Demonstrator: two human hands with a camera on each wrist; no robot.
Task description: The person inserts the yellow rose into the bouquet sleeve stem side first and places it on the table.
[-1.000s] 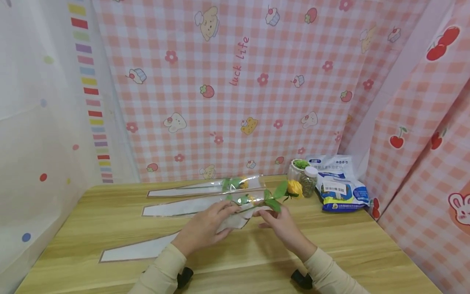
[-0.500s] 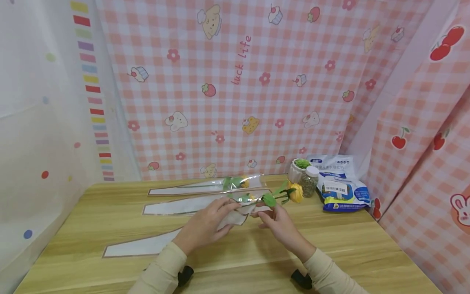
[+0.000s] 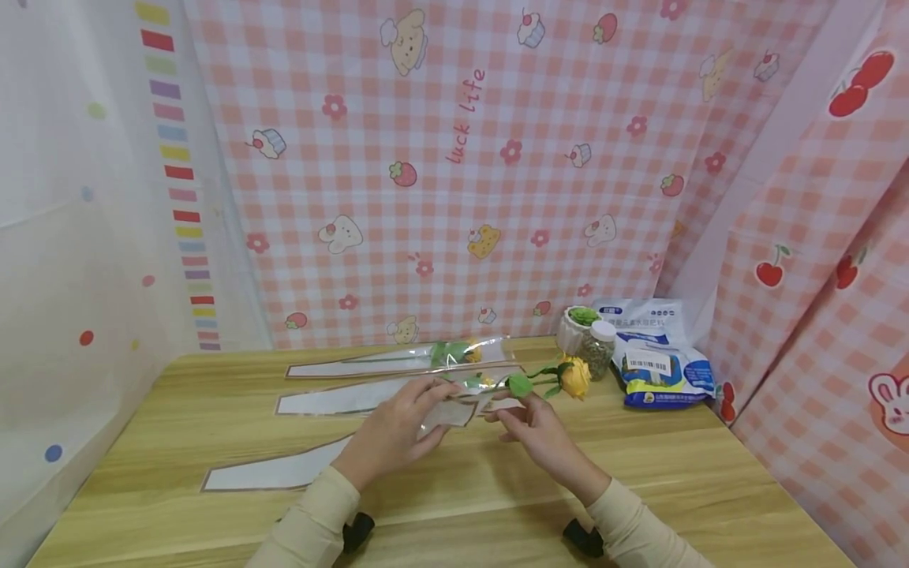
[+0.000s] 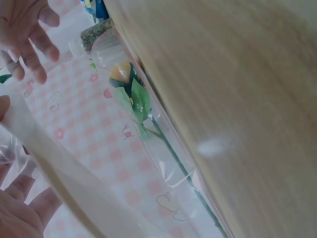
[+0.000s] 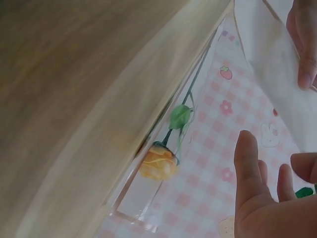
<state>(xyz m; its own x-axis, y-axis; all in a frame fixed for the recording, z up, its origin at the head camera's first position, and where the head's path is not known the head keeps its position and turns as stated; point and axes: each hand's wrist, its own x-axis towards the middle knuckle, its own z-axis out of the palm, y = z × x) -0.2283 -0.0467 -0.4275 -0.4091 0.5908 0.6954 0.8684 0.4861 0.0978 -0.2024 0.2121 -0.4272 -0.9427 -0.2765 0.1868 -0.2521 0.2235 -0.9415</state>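
Note:
My left hand [image 3: 398, 422] grips a clear-and-white flower sleeve [image 3: 450, 412] near its wide mouth; its thumb [image 5: 306, 72] lies on the sleeve. The sleeve's narrow tail extends left along the table. A yellow rose [image 3: 575, 377] with green leaves [image 3: 520, 385] sticks out to the right of the sleeve, its stem reaching the left fingertips. Just below the leaf is my right hand [image 3: 543, 438]. Its fingers [image 4: 39, 44] are spread in the left wrist view, palm showing, and I cannot tell whether they touch the stem.
Behind the hands, two flat sleeves hold yellow roses: a far sleeve [image 3: 362, 364] and a nearer sleeve [image 3: 319, 400]. At the back right stand a white pot [image 3: 568, 335] with greenery, a jar [image 3: 600, 351] of dried bits and a blue-and-white bag [image 3: 663, 375]. A checked curtain [image 3: 440, 221] hangs behind.
The rose head has dropped lower and turned, and its leaves have shifted downward. The sleeve's mouth and tail have risen slightly. Both hands stay nearly in place.

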